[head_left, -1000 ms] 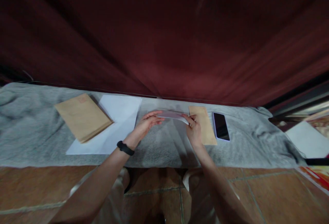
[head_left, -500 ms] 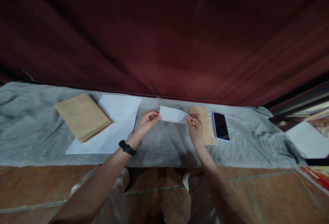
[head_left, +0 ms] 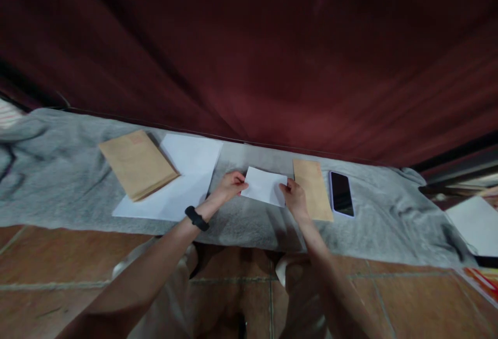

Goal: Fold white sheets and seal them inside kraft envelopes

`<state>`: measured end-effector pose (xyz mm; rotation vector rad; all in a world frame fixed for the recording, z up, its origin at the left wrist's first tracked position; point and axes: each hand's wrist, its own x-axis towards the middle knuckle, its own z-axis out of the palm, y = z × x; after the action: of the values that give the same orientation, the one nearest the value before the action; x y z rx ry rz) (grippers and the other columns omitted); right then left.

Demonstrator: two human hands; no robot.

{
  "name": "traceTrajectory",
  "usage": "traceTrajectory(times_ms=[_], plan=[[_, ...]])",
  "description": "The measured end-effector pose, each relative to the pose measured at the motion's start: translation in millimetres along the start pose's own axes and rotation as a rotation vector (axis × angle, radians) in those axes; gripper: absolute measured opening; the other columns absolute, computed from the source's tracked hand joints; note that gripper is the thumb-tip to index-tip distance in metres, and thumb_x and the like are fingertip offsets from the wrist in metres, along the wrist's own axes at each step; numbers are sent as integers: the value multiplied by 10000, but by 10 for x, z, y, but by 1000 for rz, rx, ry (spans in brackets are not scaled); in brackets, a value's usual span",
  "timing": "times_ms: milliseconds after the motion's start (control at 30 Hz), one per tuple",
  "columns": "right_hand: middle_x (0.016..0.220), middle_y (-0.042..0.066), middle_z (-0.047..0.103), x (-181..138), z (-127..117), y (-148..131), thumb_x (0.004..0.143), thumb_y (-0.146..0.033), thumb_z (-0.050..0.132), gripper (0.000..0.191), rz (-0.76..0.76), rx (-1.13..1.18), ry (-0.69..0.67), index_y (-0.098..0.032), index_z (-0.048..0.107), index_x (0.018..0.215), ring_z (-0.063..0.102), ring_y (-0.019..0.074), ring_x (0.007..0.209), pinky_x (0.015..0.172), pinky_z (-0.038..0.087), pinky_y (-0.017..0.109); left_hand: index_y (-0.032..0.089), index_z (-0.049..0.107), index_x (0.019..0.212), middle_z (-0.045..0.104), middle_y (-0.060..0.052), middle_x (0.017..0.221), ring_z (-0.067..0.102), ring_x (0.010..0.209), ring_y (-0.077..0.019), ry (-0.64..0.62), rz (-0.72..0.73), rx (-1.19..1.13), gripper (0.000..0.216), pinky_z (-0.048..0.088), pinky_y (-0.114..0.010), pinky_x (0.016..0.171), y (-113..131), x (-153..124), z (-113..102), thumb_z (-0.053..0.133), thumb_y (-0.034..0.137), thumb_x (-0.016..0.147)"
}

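A small white piece of paper (head_left: 265, 186), likely folded though I cannot make out the layers, is stretched between both hands over the grey cloth. My left hand (head_left: 232, 185), with a black band on its wrist, pinches the paper's left edge. At the opposite edge my right hand (head_left: 293, 195) grips it between thumb and fingers. Just right of that hand lies a brown envelope (head_left: 314, 186), flat on the cloth. Further left, a stack of brown envelopes (head_left: 138, 162) rests on top of white paper sheets (head_left: 192, 154).
A phone (head_left: 342, 193) in a pale purple case lies right of the single envelope. The grey cloth (head_left: 385, 209) covers the long narrow surface, whose front edge faces the tiled floor (head_left: 428, 297). Behind it hangs a dark red curtain (head_left: 249, 69). A white sheet-like item (head_left: 474, 225) is at far right.
The paper has tilted, so its face shows broader and flatter now. Both hands still hold its ends, slightly lower. The camera view has turned a little.
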<state>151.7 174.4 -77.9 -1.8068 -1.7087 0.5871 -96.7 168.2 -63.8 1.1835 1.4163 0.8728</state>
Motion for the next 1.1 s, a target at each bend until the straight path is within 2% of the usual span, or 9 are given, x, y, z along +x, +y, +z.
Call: traceTrajectory(times_ms=[133,300,400,500,667,767,867,967,1100], plan=[[919,70,721,-67,47,-39,923,-273,532,220,-10,-205,-48,-197,643,1097,662,205,790,693,459,278,218,599,953,598,57,615,577,548,-155,45,42,313,202,401,-263,566,19,-79,9,672,180,769],[1145,136,696,-161,85,-84,985,-262,486,423,-52,-360,-50,-171,501,1398,686,254,951,797,508,333,220,622,1094,667,10,737,640,700,-197,58,85,695,271,422,-290,662,109,-203,15,660,169,831],[1220,180,638,-201,98,-97,989,-257,468,494,-142,-408,27,-139,438,1468,639,294,1058,851,522,389,219,635,1087,673,2,754,645,719,-200,43,107,751,259,426,-290,681,136,-244,0,668,169,835],[1294,204,582,-229,125,-121,987,-239,455,480,-308,-417,97,-131,465,1454,567,324,1161,945,499,465,234,662,1023,678,0,757,651,737,-204,32,124,761,206,436,-292,702,127,-260,-23,700,192,825],[1486,193,489,-332,282,-176,1025,-298,409,461,-518,-348,73,-168,480,1462,464,329,1325,1047,441,529,238,685,966,716,-52,875,669,850,-242,60,213,806,85,460,-332,789,139,-272,-130,647,265,896],[1553,184,442,-401,392,-170,1042,-358,381,494,-523,-374,9,-164,458,1490,408,327,1407,1090,404,545,208,690,1000,716,-118,1025,646,1021,-282,288,349,947,163,443,-392,932,193,-275,-358,541,253,951],[1575,175,431,-423,435,-141,1050,-382,367,516,-510,-418,-43,-149,455,1502,383,317,1440,1124,378,529,188,696,1018,709,-142,1075,630,1064,-296,511,259,973,213,442,-408,953,216,-284,-771,501,210,936],[1574,186,435,-406,420,-117,1051,-375,364,522,-525,-422,-66,-126,459,1501,388,302,1443,1133,376,512,179,707,982,734,-109,1023,662,962,-256,574,66,766,198,482,-336,847,154,-330,-1283,535,216,891],[1567,185,447,-392,392,-99,1052,-378,352,531,-537,-420,-73,-115,456,1501,376,298,1451,1134,377,515,169,713,838,757,-65,869,687,833,-234,605,-31,701,150,475,-285,713,-18,-461,-1814,583,242,823]])
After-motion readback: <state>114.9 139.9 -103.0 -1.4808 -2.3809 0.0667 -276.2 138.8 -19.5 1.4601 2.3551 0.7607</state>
